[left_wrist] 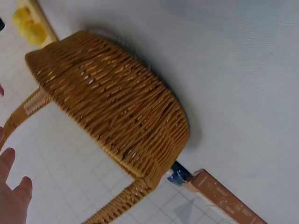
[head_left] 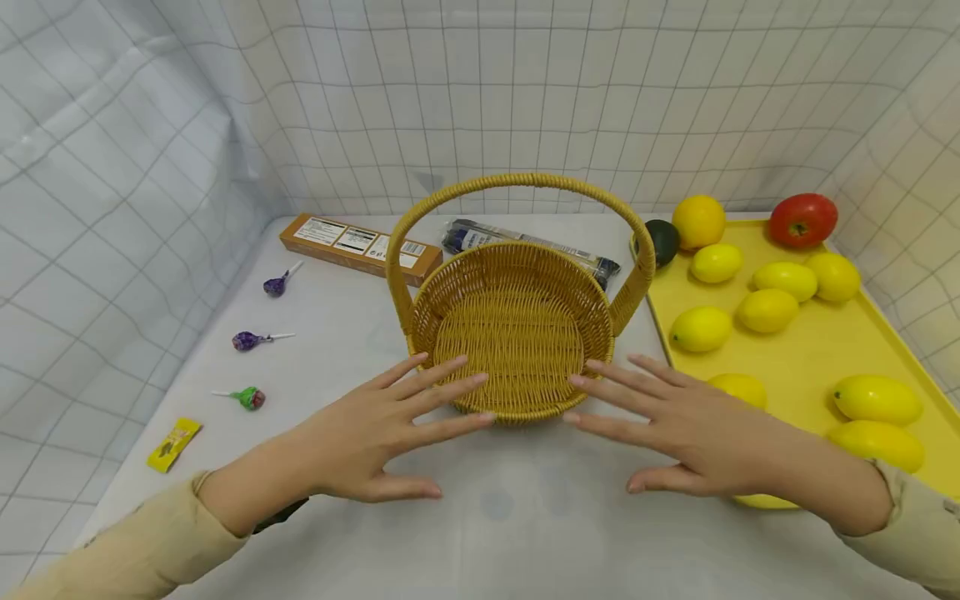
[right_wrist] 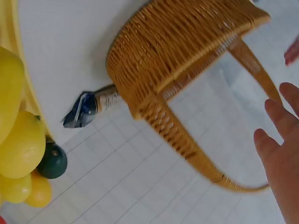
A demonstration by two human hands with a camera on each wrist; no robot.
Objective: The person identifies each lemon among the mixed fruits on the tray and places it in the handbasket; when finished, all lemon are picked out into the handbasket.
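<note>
A golden-brown wicker basket [head_left: 510, 333] with a tall arched handle stands upright in the middle of the white table, and nothing lies in it. My left hand [head_left: 382, 429] is spread, palm down, its fingertips overlapping the basket's near left rim in the head view. Mirroring it on the near right side, my right hand [head_left: 686, 425] has its fingers spread and straight. Neither hand holds anything. Both wrist views show the woven side of the basket [left_wrist: 112, 102], with fingers [right_wrist: 268, 144] apart from its wall and beside the handle.
Right of the basket lies a yellow tray [head_left: 802, 358] with several lemons [head_left: 701, 328], an orange [head_left: 698, 222], a red fruit [head_left: 803, 220] and a dark green fruit [head_left: 662, 242]. Behind are an orange box [head_left: 360, 248] and a plastic-wrapped bundle [head_left: 592, 260]. Lollipops [head_left: 251, 397] and a yellow packet [head_left: 174, 444] lie left.
</note>
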